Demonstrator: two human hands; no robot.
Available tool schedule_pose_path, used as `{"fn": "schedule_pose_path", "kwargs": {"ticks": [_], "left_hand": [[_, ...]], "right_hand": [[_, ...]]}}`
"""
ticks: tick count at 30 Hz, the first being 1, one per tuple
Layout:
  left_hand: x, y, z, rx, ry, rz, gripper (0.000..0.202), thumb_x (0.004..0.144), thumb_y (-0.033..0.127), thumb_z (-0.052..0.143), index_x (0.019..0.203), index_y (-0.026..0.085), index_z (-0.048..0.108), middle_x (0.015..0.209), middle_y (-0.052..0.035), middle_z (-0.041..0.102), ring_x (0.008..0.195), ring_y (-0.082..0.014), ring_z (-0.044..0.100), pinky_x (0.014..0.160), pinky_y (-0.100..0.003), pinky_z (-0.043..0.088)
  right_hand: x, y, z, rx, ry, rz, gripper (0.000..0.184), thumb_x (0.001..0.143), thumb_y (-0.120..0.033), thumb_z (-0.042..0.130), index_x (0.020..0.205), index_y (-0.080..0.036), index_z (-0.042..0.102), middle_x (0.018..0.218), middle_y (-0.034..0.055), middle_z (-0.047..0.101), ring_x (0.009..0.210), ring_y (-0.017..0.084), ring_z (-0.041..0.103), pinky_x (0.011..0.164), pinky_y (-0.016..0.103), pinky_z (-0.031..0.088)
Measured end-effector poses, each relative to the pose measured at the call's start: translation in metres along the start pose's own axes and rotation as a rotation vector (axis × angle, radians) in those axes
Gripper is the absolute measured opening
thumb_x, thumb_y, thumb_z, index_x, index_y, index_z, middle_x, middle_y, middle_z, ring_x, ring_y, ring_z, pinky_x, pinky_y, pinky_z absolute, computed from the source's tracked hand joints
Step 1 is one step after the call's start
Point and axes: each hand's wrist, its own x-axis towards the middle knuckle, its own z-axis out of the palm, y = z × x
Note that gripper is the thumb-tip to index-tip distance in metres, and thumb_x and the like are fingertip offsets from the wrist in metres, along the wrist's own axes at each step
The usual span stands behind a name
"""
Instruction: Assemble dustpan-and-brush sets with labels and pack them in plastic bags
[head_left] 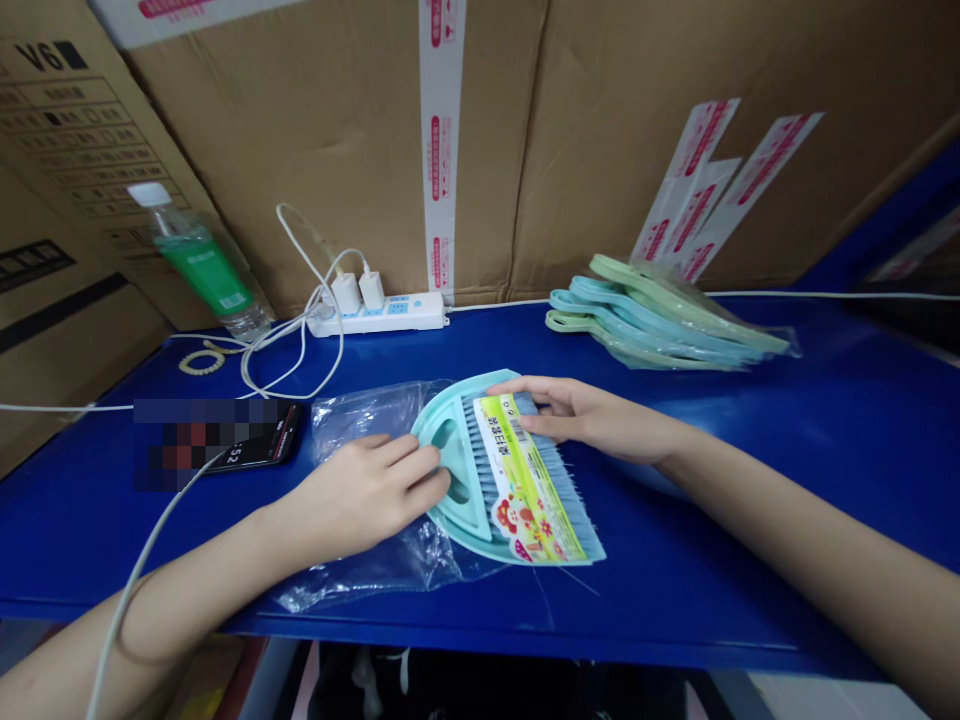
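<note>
A light-blue dustpan (469, 530) lies on the blue table with a matching hand brush (454, 460) nested in it. Grey-blue bristles (566, 490) sit under a yellow-green printed label (517, 480). My right hand (566, 408) grips the set at its upper edge, the thumb over the label. At the left rim, my left hand (375, 490) curls its fingers onto the dustpan; whether they also pinch the bag is hidden. A clear plastic bag (375, 410) spreads flat beneath my left hand and partly under the dustpan.
More bagged dustpan sets (660, 315), green and blue, are stacked at the back right. A power strip (405, 312) with white cables, a tilted bottle (206, 265), a beaded bracelet (201, 361) and a phone (262, 445) lie left. Cardboard boxes (360, 130) stand behind. One cable crosses my left forearm.
</note>
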Motion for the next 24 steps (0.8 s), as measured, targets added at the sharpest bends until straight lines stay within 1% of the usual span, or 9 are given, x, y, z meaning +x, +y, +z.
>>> {"fn": "schedule_pose_path", "kwargs": {"ticks": [11, 17, 24], "left_hand": [[0.0008, -0.0002, -0.0003, -0.004, -0.005, -0.003, 0.019, 0.091, 0.008, 0.042, 0.092, 0.015, 0.059, 0.083, -0.004, 0.065, 0.068, -0.0165, 0.06, 0.056, -0.027, 0.048], [0.0004, -0.0003, -0.0002, -0.013, -0.013, -0.006, 0.02, 0.091, 0.008, 0.04, 0.092, 0.015, 0.059, 0.083, -0.0041, 0.064, 0.068, -0.0166, 0.06, 0.056, -0.027, 0.048], [0.0008, 0.0006, 0.0001, -0.006, -0.019, -0.011, 0.022, 0.092, 0.008, 0.039, 0.092, 0.015, 0.06, 0.083, -0.0039, 0.064, 0.068, -0.0168, 0.059, 0.056, -0.028, 0.047]], "right_hand": [[0.0013, -0.0008, 0.0008, 0.023, -0.003, 0.004, 0.05, 0.084, -0.037, 0.064, 0.13, -0.021, 0.052, 0.112, 0.0072, 0.063, 0.098, 0.019, 0.06, 0.078, 0.032, 0.05], [0.0012, -0.0001, 0.0011, 0.025, -0.001, 0.015, 0.052, 0.083, -0.038, 0.064, 0.131, -0.022, 0.052, 0.111, 0.0069, 0.063, 0.099, 0.02, 0.06, 0.079, 0.032, 0.049], [0.0008, -0.0011, 0.0006, 0.015, 0.003, 0.022, 0.049, 0.084, -0.036, 0.063, 0.13, -0.021, 0.052, 0.111, 0.0069, 0.063, 0.097, 0.018, 0.06, 0.076, 0.031, 0.049]]}}
